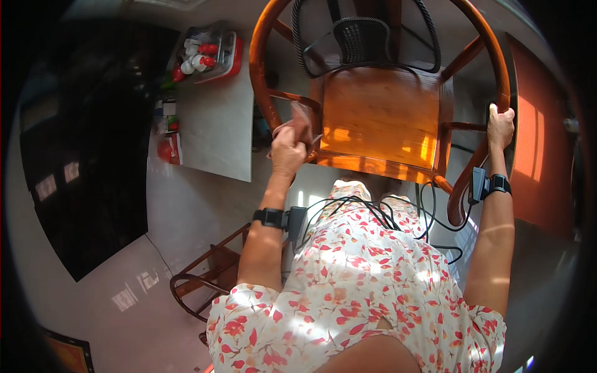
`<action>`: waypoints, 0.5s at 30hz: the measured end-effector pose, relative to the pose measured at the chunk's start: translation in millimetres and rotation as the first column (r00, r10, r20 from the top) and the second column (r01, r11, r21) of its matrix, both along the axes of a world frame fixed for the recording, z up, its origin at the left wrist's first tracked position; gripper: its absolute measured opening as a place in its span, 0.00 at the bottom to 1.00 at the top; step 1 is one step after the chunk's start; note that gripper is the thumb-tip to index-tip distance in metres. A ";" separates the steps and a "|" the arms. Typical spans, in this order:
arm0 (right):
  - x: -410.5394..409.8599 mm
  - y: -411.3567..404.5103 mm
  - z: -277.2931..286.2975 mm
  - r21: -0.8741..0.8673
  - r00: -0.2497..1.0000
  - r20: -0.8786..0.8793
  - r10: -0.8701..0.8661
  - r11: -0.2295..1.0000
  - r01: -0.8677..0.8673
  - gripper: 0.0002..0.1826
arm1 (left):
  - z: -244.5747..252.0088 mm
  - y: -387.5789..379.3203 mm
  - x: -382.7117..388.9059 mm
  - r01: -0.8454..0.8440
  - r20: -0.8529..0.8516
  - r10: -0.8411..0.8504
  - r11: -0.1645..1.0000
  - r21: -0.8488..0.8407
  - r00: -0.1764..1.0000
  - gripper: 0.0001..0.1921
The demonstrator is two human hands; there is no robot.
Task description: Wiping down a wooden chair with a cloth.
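A wooden armchair [380, 121] with a curved round rail stands in front of me, its seat lit by patches of sun. My left hand [289, 151] grips a crumpled brownish-pink cloth [298, 126] against the left end of the chair's rail. On the other side, my right hand [501, 127] is closed around the right part of the rail. A black mesh lumbar support [361, 41] with a corded frame leans against the chair's back. Both wrists wear black straps with grey devices, and black cables [373, 205] run across my lap.
Left of the chair, a pale tabletop [214, 126] bears a clear red-rimmed container [228, 60] with red and white items, beside small packages. A large black screen [93, 163] is farther left. A smaller wooden chair [214, 270] stands lower left; an orange-red panel [536, 135] is at right.
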State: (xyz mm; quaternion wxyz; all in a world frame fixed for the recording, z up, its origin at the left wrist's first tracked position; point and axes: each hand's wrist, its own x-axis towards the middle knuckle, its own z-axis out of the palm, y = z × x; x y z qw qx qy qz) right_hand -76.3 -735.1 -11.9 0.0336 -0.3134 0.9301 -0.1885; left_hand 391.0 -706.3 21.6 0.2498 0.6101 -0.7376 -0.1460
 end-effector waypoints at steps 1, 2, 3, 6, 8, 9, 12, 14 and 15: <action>1.6 -0.2 1.5 -0.012 1.000 0.019 0.005 1.000 -0.005 0.25 | -14.0 1.1 -5.3 0.075 0.221 -0.088 0.995 0.066 0.971 0.11; -0.2 0.4 0.3 0.003 1.000 0.016 0.003 1.000 -0.003 0.25 | -30.7 3.5 -9.4 0.136 0.421 -0.186 0.980 0.147 0.888 0.10; -3.2 1.1 -1.0 -0.007 1.000 0.024 0.013 1.000 -0.013 0.25 | -49.3 7.9 -13.8 0.119 0.549 -0.207 0.974 0.192 0.810 0.07; -12.5 4.9 -8.7 -0.031 0.999 0.003 0.032 0.999 -0.032 0.26 | -94.0 35.0 -16.0 0.036 0.862 -0.426 0.900 0.433 0.275 0.17; -12.0 7.4 -4.8 -0.065 0.998 0.002 0.060 0.996 -0.059 0.23 | -104.8 39.8 -18.2 -0.137 0.716 -0.696 0.706 0.695 0.045 0.22; -13.0 9.6 -7.3 -0.101 0.996 0.018 0.083 0.992 -0.081 0.21 | -103.9 43.2 -17.0 -0.225 0.703 -0.710 0.681 0.697 0.029 0.22; -17.5 12.5 -4.4 -0.102 0.994 -0.004 0.106 0.989 -0.106 0.21 | -108.8 43.5 -13.3 -0.339 0.628 -0.778 0.586 0.736 0.019 0.23; -16.9 14.2 -1.0 -0.088 0.995 -0.004 0.095 0.992 -0.095 0.22 | -121.5 51.9 -6.0 -0.158 0.632 -0.768 0.640 0.752 -0.107 0.24; -16.1 15.1 0.3 -0.104 0.995 0.009 0.102 0.989 -0.101 0.22 | -120.3 54.1 -11.2 -0.185 0.591 -0.788 0.616 0.766 -0.173 0.24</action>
